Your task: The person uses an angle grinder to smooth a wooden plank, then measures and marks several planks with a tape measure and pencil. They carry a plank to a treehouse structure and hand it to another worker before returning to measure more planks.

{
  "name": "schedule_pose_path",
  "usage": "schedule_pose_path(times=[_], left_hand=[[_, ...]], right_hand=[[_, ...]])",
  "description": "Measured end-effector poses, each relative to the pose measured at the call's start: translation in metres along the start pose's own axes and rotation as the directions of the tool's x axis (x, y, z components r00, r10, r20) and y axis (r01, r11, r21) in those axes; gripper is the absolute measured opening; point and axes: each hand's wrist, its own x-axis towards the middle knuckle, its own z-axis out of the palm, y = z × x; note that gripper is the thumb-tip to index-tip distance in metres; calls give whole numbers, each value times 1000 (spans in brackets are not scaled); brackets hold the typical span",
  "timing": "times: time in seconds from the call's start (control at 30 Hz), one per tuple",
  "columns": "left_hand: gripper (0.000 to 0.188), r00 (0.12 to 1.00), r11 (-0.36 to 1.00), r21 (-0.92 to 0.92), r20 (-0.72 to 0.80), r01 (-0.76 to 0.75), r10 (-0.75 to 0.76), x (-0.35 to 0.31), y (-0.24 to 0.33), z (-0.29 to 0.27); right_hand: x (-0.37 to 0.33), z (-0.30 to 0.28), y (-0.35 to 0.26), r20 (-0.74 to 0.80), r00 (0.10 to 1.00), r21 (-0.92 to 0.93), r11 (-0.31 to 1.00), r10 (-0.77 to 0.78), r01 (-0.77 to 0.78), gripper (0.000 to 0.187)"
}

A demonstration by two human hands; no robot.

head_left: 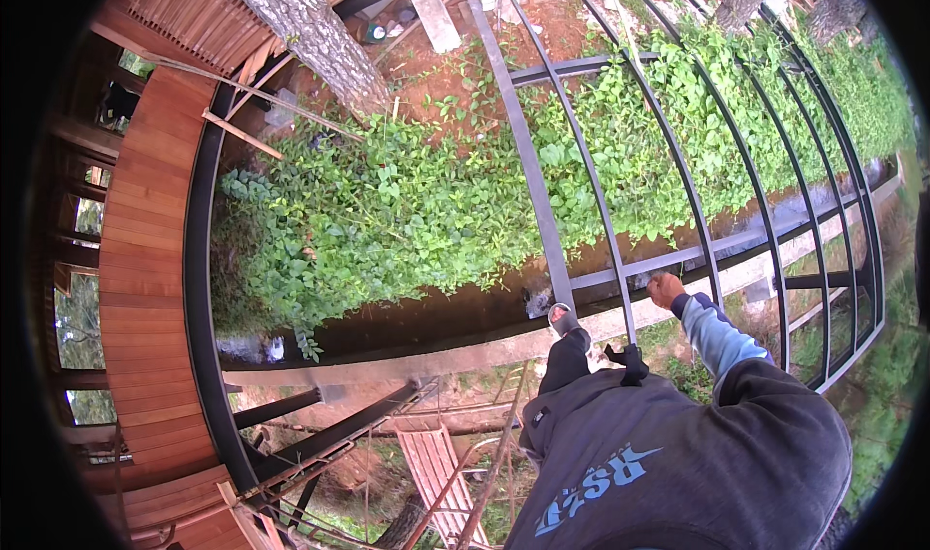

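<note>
My right hand (pixel 666 290) is out in front of me, above the dark steel framework, between two long beams. Its fingers are curled in, and I see nothing in them. A light blue sleeve (pixel 722 337) with a dark cuff covers that forearm. Close by the hand, a grey crossbeam (pixel 605 277) runs between the long beams. My left hand is out of sight. Below my dark printed shirt (pixel 678 463), my foot (pixel 560 319) rests at the near end of a wide grey beam (pixel 518 143). A black strap or pouch (pixel 630 363) hangs at my waist.
Curved steel beams (pixel 741 153) span open gaps above green plants (pixel 407 211) and a brown water channel (pixel 407 322). A concrete edge (pixel 387 364) borders the channel. Reddish wooden decking (pixel 145 279) lies left, a tree trunk (pixel 310 41) beyond. Scaffold planks (pixel 441 472) are far below.
</note>
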Motion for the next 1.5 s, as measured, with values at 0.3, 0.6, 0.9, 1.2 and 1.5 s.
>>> schedule_pose_path(times=[0.3,0.6,0.9,1.2,1.5], left_hand=[[40,981,980,40,-12,194,-193,28,35,27],[38,883,834,383,407,-398,234,63,123,89],[24,661,761,-100,431,-641,614,48,313,223],[26,709,840,-104,487,-533,510,-11,516,339],[30,328,341,150,761,-928,559,-48,567,465]], right_hand=[[69,-29,1,-52,992,184,977,119,-108,27],[51,-40,51,-35,997,-480,876,-66,41,24],[65,-18,41,161,756,52,760,634,-648,29],[254,-36,18,-89,877,117,879,472,-461,27],[466,-179,-74,-261,953,-24,986,152,-164,26]])
